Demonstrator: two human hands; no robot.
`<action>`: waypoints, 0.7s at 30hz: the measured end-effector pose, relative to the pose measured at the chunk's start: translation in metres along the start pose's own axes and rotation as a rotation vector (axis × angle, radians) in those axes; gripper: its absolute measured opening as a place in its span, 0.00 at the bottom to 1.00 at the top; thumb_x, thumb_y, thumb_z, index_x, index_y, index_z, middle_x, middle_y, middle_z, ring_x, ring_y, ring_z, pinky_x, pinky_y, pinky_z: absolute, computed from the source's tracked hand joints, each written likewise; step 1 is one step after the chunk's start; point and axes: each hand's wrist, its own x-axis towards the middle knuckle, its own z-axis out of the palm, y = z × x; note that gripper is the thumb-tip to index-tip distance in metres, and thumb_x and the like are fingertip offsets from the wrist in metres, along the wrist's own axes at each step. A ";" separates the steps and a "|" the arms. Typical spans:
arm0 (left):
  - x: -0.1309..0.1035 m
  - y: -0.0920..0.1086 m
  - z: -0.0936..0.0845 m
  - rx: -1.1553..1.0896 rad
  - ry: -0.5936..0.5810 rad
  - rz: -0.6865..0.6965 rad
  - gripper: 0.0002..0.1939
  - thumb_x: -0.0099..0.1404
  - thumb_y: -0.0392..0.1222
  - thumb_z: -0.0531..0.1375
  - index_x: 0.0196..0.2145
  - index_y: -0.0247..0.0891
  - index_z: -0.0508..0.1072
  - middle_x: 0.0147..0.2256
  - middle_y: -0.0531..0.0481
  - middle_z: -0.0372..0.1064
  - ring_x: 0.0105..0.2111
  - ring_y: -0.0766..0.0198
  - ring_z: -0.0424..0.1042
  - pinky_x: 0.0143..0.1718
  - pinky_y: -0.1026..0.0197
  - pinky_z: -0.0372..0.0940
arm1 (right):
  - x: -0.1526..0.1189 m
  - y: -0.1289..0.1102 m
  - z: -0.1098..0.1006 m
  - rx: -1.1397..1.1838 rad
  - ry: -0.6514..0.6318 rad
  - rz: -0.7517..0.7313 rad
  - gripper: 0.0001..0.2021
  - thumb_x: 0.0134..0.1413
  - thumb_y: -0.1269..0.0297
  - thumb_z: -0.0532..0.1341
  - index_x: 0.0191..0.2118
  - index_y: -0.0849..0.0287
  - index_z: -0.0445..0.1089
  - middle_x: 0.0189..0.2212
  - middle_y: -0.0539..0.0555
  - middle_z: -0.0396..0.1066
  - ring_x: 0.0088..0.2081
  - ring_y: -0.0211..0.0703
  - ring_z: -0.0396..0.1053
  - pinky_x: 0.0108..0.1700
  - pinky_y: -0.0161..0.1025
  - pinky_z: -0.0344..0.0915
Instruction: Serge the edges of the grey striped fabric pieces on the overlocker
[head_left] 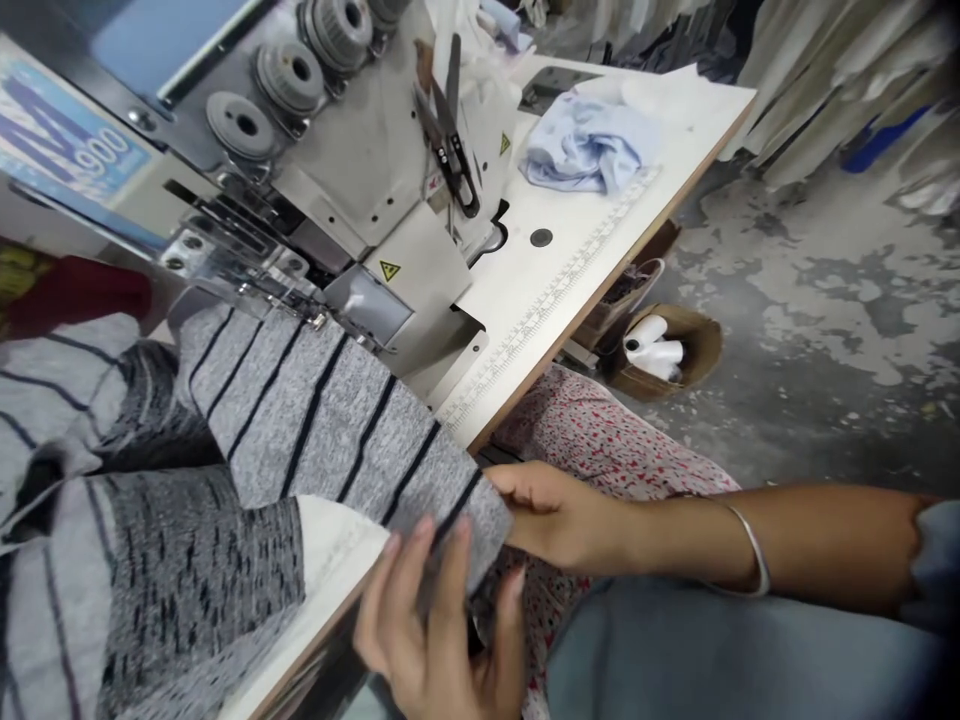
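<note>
A grey knit fabric piece with black stripes runs from under the presser foot area of the sewing machine toward me, its near end at the table's edge. My right hand has the fabric's end corner pinched between thumb and fingers; part of the grip is hidden under the cloth. Below it, my left hand is slightly blurred, its fingers spread and the tips against the fabric's lower edge. More grey striped and speckled fabric lies bunched at the left.
Black-handled thread snips sit upright on the machine. A crumpled light-blue cloth lies on the white table, which has a printed ruler along its edge. White thread cones stand in a box on the floor. Garments hang behind.
</note>
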 end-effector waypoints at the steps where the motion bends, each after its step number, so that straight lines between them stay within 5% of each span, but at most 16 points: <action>1: 0.002 -0.001 -0.002 0.027 -0.041 0.076 0.28 0.60 0.35 0.65 0.58 0.38 0.67 0.56 0.40 0.64 0.61 0.51 0.59 0.65 0.49 0.49 | -0.001 -0.001 0.001 0.046 -0.037 0.006 0.19 0.52 0.49 0.68 0.34 0.62 0.69 0.28 0.47 0.66 0.30 0.35 0.62 0.40 0.37 0.63; 5: 0.010 -0.008 -0.022 -0.137 -0.087 0.056 0.30 0.63 0.26 0.56 0.61 0.47 0.65 0.55 0.46 0.67 0.57 0.52 0.66 0.59 0.48 0.60 | -0.002 -0.006 0.003 0.067 -0.041 -0.015 0.15 0.49 0.55 0.70 0.34 0.62 0.70 0.28 0.47 0.66 0.30 0.34 0.62 0.42 0.37 0.63; 10: 0.012 -0.023 -0.044 0.022 -0.012 0.272 0.24 0.69 0.38 0.53 0.60 0.55 0.65 0.45 0.50 0.73 0.50 0.53 0.71 0.53 0.49 0.66 | -0.010 -0.009 0.004 -0.019 0.033 0.002 0.12 0.52 0.61 0.67 0.31 0.61 0.65 0.27 0.46 0.63 0.31 0.34 0.63 0.36 0.34 0.63; 16: 0.006 -0.012 -0.023 0.209 -0.052 0.376 0.34 0.55 0.25 0.66 0.59 0.37 0.68 0.46 0.39 0.72 0.45 0.53 0.72 0.52 0.54 0.62 | -0.024 -0.006 0.012 -0.067 0.066 0.002 0.07 0.53 0.69 0.63 0.31 0.59 0.62 0.27 0.47 0.64 0.32 0.36 0.64 0.36 0.33 0.63; 21: 0.002 -0.010 -0.016 0.198 -0.090 0.330 0.35 0.56 0.27 0.67 0.60 0.39 0.66 0.48 0.38 0.70 0.47 0.52 0.69 0.53 0.51 0.59 | -0.027 -0.009 0.008 -0.238 0.085 0.043 0.06 0.55 0.67 0.62 0.34 0.59 0.62 0.25 0.45 0.61 0.27 0.33 0.58 0.30 0.31 0.58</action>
